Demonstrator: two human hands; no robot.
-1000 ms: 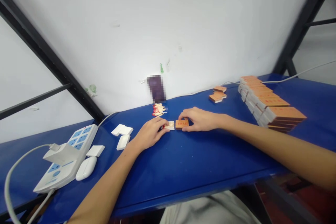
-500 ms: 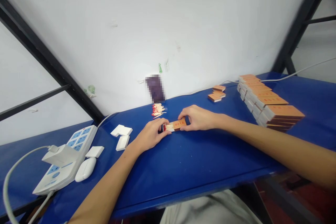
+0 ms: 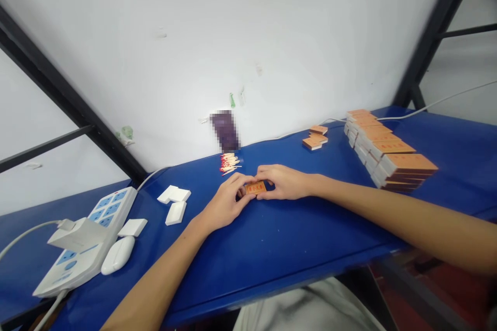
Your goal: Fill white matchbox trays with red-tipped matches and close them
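Observation:
An orange matchbox [image 3: 255,187] with red lettering lies between my two hands, just above the blue tabletop. My left hand [image 3: 225,200] is closed on its left end, thumb in front and fingers behind. From the other side my right hand [image 3: 285,182] pinches the right end. The box's tray and the matches inside are out of sight under the sleeve and my fingers. A small heap of red-tipped matches [image 3: 230,163] lies just beyond my left hand. Several white matchbox trays [image 3: 175,213] rest to the left of that hand.
Stacked matchboxes [image 3: 392,145] form a long block at the right. A few more matchboxes [image 3: 315,139] lie near the wall. At the left stand a power strip [image 3: 93,238] with a plugged-in charger and a white earbud case [image 3: 118,255]. The blue table [image 3: 295,248] meets the wall behind.
The sleeve and tray have slid together, so the matches that showed in the half-second-old frame are covered. My right hand has moved left, closer to my left hand.

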